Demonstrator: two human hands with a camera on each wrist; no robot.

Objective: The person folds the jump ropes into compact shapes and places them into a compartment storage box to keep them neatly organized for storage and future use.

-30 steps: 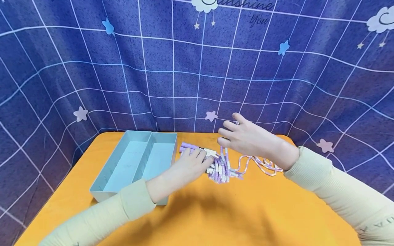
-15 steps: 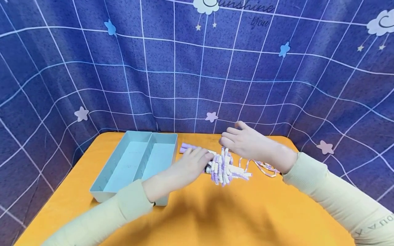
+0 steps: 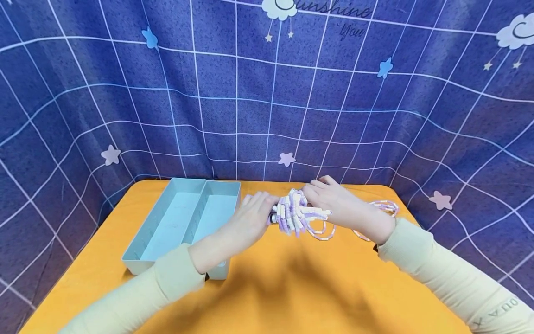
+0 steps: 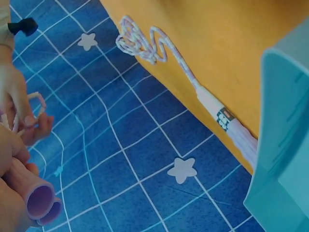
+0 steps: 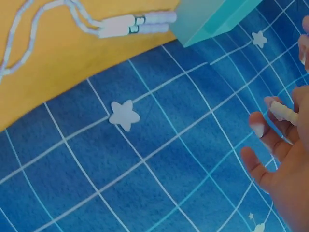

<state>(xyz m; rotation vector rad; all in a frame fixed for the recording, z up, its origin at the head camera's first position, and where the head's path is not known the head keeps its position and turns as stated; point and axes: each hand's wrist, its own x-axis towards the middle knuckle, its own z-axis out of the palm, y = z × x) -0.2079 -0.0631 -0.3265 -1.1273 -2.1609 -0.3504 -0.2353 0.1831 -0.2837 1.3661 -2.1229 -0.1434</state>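
Note:
My left hand (image 3: 250, 215) grips the purple handles of a beaded jump rope, their hollow ends (image 4: 41, 200) showing in the left wrist view. Its purple and white rope (image 3: 292, 213) is wound in a thick bundle just beyond those fingers. To the right of the bundle, my right hand (image 3: 333, 199) pinches a stretch of the same rope (image 5: 284, 111), which shows between the fingers in the right wrist view. A second jump rope lies on the table, with its handles (image 5: 145, 24) side by side; in the head view the hands hide much of it.
A light blue tray (image 3: 171, 232) with two compartments stands on the orange table (image 3: 333, 287) at the left, close to the second rope's handles. Loose coils of that rope (image 3: 385, 204) lie at the back right. A blue curtain (image 3: 250, 111) hangs behind.
My left hand has tilted the handles, and the bundle has come up and slightly left. The right hand has come lower, in against the bundle, with its fingers more curled.

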